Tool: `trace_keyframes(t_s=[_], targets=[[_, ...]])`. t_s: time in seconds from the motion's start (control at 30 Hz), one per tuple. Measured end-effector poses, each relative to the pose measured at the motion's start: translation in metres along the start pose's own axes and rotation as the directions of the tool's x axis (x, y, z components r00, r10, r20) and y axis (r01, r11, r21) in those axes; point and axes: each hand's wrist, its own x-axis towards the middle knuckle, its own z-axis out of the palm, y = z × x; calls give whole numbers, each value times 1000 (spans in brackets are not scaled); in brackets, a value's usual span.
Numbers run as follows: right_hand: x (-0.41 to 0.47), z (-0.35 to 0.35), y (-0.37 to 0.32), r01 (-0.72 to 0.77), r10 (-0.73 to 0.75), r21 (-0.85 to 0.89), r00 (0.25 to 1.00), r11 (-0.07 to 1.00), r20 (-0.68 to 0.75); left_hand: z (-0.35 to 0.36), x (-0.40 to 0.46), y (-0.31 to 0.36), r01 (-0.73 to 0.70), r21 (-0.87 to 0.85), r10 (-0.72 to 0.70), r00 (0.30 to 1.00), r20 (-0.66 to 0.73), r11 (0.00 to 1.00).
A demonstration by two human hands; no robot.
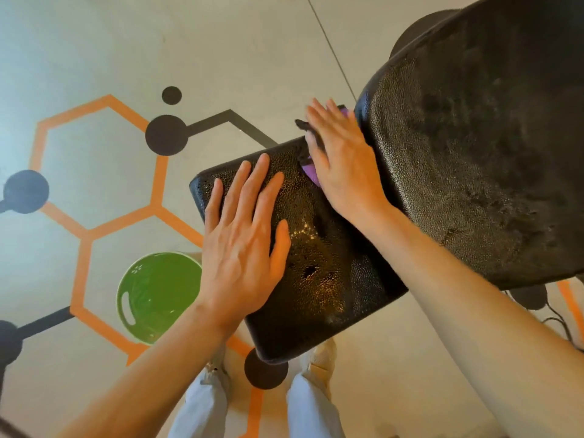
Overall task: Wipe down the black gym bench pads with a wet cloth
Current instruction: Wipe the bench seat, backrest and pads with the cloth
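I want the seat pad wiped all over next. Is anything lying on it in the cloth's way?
Yes: the left hand rests flat on the seat pad, covering its left part. The right hand presses the purple cloth at the far edge.

Both hands on seat pad, bucket left of it

The seat pad is half taken: the left hand lies flat on its 9 o'clock side, the right hand presses the cloth at 12 o'clock. Bare pad lies open from the centre toward 5 o'clock. The back pad walls off 2 o'clock, touching the right hand. A green bucket blocks the floor at 8 o'clock.
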Motion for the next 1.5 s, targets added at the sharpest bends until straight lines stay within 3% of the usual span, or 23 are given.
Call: trace_keyframes(t_s=[0.2, 0.27, 0.37, 0.43, 0.6, 0.8, 0.83, 0.93, 1.0, 1.13, 1.27, 1.3, 1.5], targets=[[-123, -19, -2, 37, -39, 24, 995, 999, 87, 1, 0, -3, 8, -26, -8, 1000, -18, 1000], [-90, -15, -2, 22, -22, 12, 998, 1000, 51, 2, 0, -2, -1, -38, 0, 1000, -25, 999], [-22, -5, -6, -120, 120, -18, 993, 993, -6, 0, -2, -2, -4, -59, 1, 999, -48, 998], [-29, -3, -10, -147, 147, -7, 989, 989, -4, -2, -5, -4, 7, -86, -12, 998, -63, 996], [-112, -14, -17, -7, 9, -19, 995, 1000, 100, -2, -20, -14, 113, -144, -127, 988, -91, 983], [-18, 2, -25, -169, 170, 19, 985, 985, -32, 6, -19, -14, 103, -167, -124, 985, -118, 980], [-24, 3, -32, -145, 146, 18, 989, 989, -20, 6, -19, -14, 104, -161, -123, 986, -115, 982], [-60, -3, -33, 128, -128, 5, 984, 992, 127, 4, -20, -14, 115, -162, -133, 986, -99, 980], [-50, -12, -16, 174, -174, 17, 969, 985, 174, 3, -19, -14, 115, -163, -132, 987, -96, 980], [-18, 2, -32, -164, 165, 20, 986, 986, -6, 7, -20, -15, 116, -185, -136, 986, -95, 976], [-26, 8, -48, 132, -134, 26, 985, 991, 106, 7, -20, -15, 112, -180, -131, 987, -97, 977], [-26, 2, -38, 144, -144, 10, 982, 990, 120, 7, -21, -15, 113, -177, -130, 987, -93, 978], [-10, 8, -31, -201, 202, 37, 979, 979, -3, 9, -21, -15, 104, -183, -122, 988, -94, 978]])
